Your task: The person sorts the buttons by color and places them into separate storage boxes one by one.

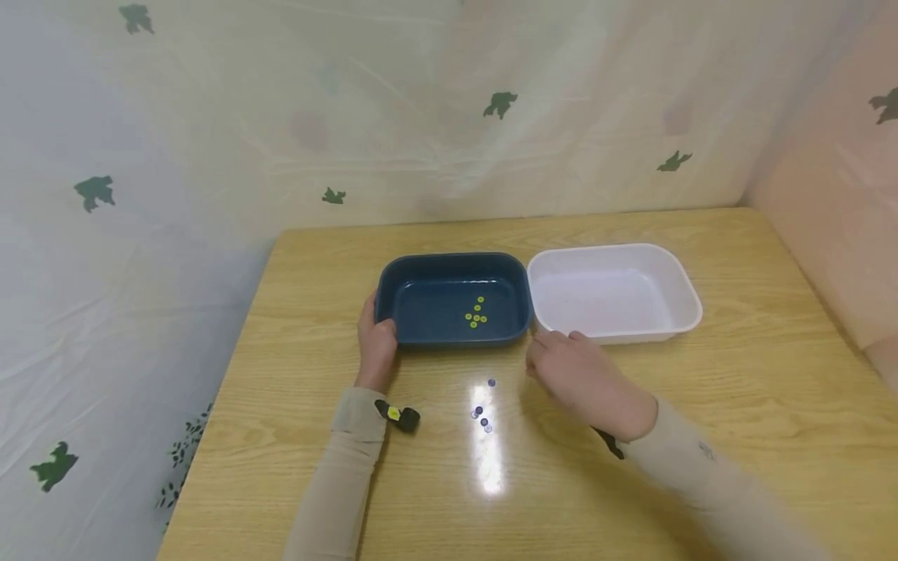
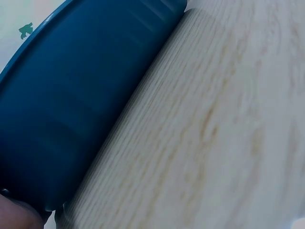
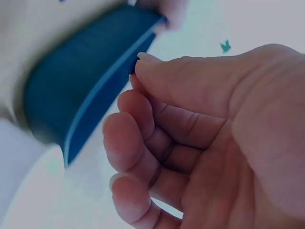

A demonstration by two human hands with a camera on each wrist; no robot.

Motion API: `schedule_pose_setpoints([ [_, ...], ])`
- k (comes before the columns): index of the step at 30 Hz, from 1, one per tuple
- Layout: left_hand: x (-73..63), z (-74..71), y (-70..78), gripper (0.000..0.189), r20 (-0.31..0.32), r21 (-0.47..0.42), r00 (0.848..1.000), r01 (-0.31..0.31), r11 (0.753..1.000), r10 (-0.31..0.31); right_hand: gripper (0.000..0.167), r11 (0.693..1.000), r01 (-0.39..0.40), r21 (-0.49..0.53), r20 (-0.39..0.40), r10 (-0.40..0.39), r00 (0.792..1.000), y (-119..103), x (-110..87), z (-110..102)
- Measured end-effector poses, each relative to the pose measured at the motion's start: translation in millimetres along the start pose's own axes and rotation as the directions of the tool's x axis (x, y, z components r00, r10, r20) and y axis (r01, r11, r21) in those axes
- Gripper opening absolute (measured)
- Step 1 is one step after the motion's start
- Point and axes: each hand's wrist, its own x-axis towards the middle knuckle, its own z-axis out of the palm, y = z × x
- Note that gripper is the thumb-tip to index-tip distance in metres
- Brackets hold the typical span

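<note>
My left hand grips the left end of a dark blue plastic basin, thumb at its front corner. Several small yellow buttons lie on the basin's floor, right of its middle. My right hand is just in front of the gap between the blue basin and a white basin. In the right wrist view, its thumb and forefinger pinch a small dark blue button, mostly covered by the fingertips. Several blue buttons lie scattered on the table between my hands.
Both basins stand side by side on a wooden table, their near ends touching or almost touching. A pale sheet with green leaf-like patches hangs behind the table and along its sides. Glare lies across the wood around the loose buttons.
</note>
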Motion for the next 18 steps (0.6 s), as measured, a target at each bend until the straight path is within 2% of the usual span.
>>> schedule_pose_setpoints([
  [7,-0.9,1.3,-0.9,0.077,-0.008,-0.011,1.000,-0.004,1.000,0.004,0.009,0.989,-0.138,0.053,0.022,0.137,0.990,19,0.7,-23],
  [11,-1.5,2.6,-1.6,0.077,-0.019,-0.019,1.000,-0.005,1.000,0.004,0.007,0.987,-0.147,0.065,-0.009,0.148,0.989,34,0.3,-30],
  [14,-2.1,2.6,-1.1,0.078,-0.031,0.009,0.999,-0.021,1.000,0.021,0.008,0.986,-0.153,0.073,-0.033,0.156,0.987,45,0.6,-32],
  [18,-3.0,2.3,-0.3,0.078,-0.038,0.044,0.998,-0.041,0.998,0.042,0.009,0.980,-0.178,0.089,-0.016,0.181,0.983,60,3.0,-33],
])
